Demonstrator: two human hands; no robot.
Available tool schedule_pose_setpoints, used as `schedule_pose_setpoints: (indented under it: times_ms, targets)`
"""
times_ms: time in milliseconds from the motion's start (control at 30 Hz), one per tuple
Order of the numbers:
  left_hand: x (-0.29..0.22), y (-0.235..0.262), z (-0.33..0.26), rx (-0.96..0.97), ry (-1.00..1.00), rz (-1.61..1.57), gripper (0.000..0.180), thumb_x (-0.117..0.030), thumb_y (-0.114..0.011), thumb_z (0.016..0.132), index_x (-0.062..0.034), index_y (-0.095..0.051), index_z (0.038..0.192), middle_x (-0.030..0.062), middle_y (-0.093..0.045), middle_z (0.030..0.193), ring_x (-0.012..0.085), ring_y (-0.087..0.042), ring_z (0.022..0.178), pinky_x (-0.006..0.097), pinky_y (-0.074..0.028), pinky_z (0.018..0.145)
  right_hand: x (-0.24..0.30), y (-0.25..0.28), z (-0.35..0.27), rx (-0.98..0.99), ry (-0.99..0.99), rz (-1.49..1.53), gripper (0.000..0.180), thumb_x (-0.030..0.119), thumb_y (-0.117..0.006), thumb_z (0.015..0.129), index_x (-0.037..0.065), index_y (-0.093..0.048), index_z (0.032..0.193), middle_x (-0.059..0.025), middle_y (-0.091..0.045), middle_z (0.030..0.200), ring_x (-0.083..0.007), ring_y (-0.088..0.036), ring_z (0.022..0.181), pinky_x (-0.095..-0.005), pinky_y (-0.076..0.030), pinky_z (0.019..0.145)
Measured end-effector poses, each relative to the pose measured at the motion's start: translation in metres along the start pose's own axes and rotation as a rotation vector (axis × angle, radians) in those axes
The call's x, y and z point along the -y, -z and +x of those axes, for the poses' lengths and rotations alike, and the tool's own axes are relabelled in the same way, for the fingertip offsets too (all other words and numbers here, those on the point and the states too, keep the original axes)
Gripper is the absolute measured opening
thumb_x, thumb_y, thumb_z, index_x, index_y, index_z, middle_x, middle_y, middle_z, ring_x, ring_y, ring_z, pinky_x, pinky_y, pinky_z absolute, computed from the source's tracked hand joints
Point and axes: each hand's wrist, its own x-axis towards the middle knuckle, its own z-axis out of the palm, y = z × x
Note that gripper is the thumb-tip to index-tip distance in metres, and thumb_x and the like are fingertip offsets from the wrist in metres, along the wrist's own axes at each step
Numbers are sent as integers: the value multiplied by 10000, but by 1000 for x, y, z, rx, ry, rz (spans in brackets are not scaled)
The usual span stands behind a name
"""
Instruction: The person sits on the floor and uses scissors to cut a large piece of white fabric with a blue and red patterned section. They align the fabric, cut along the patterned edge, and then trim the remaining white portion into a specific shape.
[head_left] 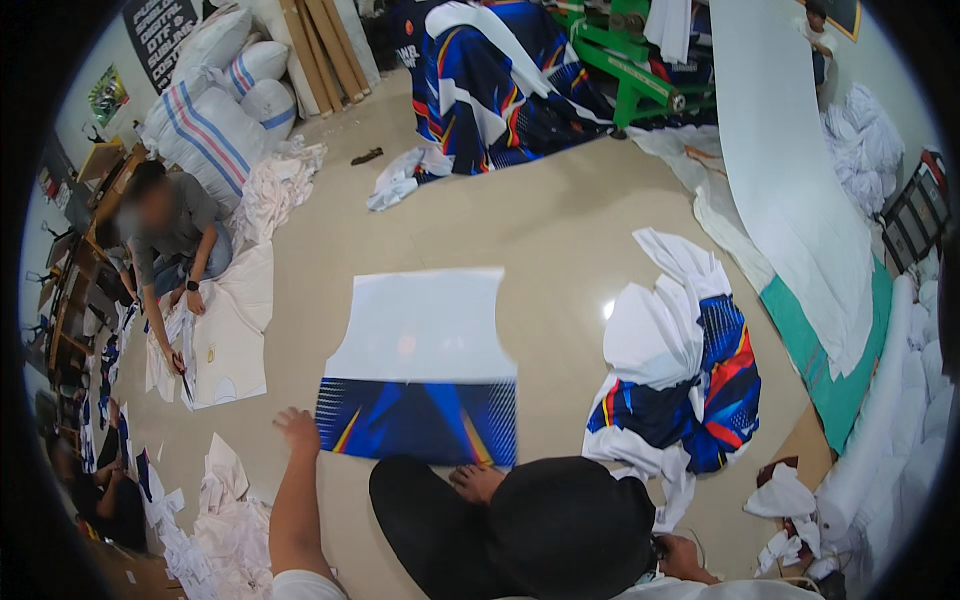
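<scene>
On the floor before my crossed legs lies a flat panel (420,345), shaped like a shirt body. Its upper part is plain white; the lower part is printed blue fabric (415,420) with yellow and red streaks. My left hand (297,430) is just off the left edge of the blue part, fingers apart, holding nothing. Beside my right knee, my right hand (682,558) is curled round something dark, mostly hidden by the knee. To the right sits a crumpled heap of white and blue printed fabric (690,370).
At the left a person (180,230) cuts white cloth (235,345) with scissors (180,365). Stuffed sacks (205,140), a draped fabric pile (500,90) and a green machine (640,70) stand at the back. A long white sheet (790,180) hangs at right, near white rolls (870,430).
</scene>
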Motion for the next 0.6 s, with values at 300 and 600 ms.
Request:
schedule_pose_setpoints:
  times_ms: [300, 600]
  targets:
    - [-130, 72, -37, -132, -510, -957, 637, -318, -813, 882, -11, -584, 1392, 242, -598, 1393, 422, -534, 1338, 517, -428, 1144, 80, 6, 109, -108, -39, 25, 358, 348, -820, 734, 14, -763, 850, -236, -738, 820, -419, -737, 760, -470, -579, 723]
    - [-215, 106, -61, -107, -696, -889, 325, -255, -783, 892, -127, -653, 1161, 123, -613, 1094, 351, -575, 1152, 487, -451, 1043, 115, -41, 213, -75, 134, -64, 521, 496, -828, 763, -18, -749, 783, -276, -719, 811, -454, -725, 831, -535, -562, 785]
